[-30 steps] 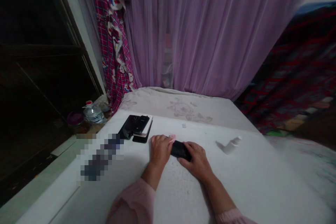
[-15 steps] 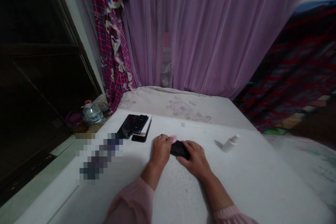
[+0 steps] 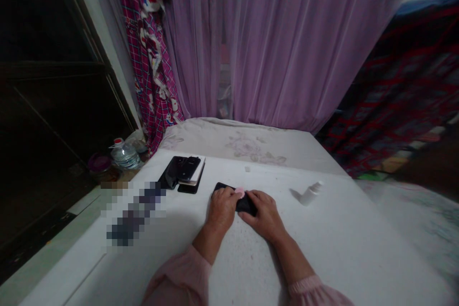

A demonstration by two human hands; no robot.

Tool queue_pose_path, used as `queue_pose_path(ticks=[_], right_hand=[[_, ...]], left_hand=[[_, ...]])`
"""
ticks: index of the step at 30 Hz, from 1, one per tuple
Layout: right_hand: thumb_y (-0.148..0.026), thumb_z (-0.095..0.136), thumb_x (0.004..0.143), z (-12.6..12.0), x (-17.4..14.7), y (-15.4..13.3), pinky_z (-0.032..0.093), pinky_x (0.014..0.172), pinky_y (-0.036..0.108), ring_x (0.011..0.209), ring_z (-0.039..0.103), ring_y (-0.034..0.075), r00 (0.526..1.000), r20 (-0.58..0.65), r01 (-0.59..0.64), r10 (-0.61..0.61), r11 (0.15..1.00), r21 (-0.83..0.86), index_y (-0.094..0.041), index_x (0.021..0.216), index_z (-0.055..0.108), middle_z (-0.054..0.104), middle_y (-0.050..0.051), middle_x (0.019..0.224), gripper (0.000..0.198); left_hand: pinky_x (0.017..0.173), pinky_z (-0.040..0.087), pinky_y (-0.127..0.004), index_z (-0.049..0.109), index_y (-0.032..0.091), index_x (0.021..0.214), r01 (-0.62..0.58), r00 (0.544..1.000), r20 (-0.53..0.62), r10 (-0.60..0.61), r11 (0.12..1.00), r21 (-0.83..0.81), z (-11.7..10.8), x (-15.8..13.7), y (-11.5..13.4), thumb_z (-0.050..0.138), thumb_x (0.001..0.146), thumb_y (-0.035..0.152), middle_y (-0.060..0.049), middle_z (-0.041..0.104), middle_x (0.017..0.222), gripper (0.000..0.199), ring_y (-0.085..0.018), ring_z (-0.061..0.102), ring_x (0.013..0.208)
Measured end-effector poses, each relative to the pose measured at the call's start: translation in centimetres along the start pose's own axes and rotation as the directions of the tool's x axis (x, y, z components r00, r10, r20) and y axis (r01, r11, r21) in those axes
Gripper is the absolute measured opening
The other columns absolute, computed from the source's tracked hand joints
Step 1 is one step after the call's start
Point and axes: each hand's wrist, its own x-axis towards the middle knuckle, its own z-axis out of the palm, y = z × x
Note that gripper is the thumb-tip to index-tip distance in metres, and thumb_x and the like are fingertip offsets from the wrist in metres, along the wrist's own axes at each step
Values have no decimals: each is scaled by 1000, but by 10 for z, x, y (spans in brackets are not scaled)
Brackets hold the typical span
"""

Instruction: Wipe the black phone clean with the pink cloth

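A black phone (image 3: 247, 204) lies on the white tabletop between my two hands. My left hand (image 3: 221, 205) is closed on a small pink pad (image 3: 239, 193) and presses it against the phone's surface. The far left corner of the phone shows past my left fingers. At its right end, my right hand (image 3: 264, 215) grips the phone, with fingers over the far edge and the thumb along the near edge. To the right stands a small white bottle (image 3: 311, 194), apart from my hand.
At the left, several phones (image 3: 189, 169) lie beside and on one another, next to a dark pouch-like thing and a blurred-out patch. Small specks lie on the white table (image 3: 244, 272). A water bottle (image 3: 125, 154) stands on the floor; purple curtains (image 3: 287, 48) hang behind.
My left hand with the pink pad has slid slightly right and nearer over the phone, baring its far left corner. My right hand keeps its grip; the view has shifted a little.
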Motion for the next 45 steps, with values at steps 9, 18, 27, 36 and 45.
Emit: queue_pose_path(ticks=[9,18,27,36,45], right_hand=[[-43,69,73,1,-1,1,37,101,46,115,53,30,1000,-18,-6,6,1000,-2,-21,128,58,60,12,124,61],[-38,71,72,-3,-2,-8,35,103,47,116,52,31,998,-33,-47,47,999,11,-18,127,59,60,13,124,60],[-41,69,73,-2,0,-5,39,99,45,113,55,29,999,-33,-11,10,1000,-9,-21,125,60,62,11,120,57],[-42,71,71,-4,-1,-8,40,97,47,109,57,30,996,-85,-37,35,999,-31,-19,121,63,63,12,116,55],[-40,70,72,-3,-2,-10,38,99,47,112,55,30,993,-104,-59,55,997,-40,-18,123,61,62,13,119,56]], left_hand=[[76,41,-33,70,31,108,149,989,-7,-149,987,63,-13,6,-15,52,94,17,-3,67,94,26,-20,59,87],[79,39,-33,71,28,108,241,970,-63,-235,966,99,-12,6,-29,53,94,18,-4,66,92,25,-21,58,88],[78,41,-33,69,30,110,54,996,66,-54,999,8,-8,-3,13,54,92,17,-3,64,92,26,-20,56,88],[77,41,-34,69,29,109,92,995,20,-93,993,69,-12,0,-5,51,95,19,-3,64,90,25,-20,57,87],[78,39,-33,70,28,109,231,973,-38,-228,967,104,-16,3,-27,52,94,19,-4,65,91,25,-20,58,87]])
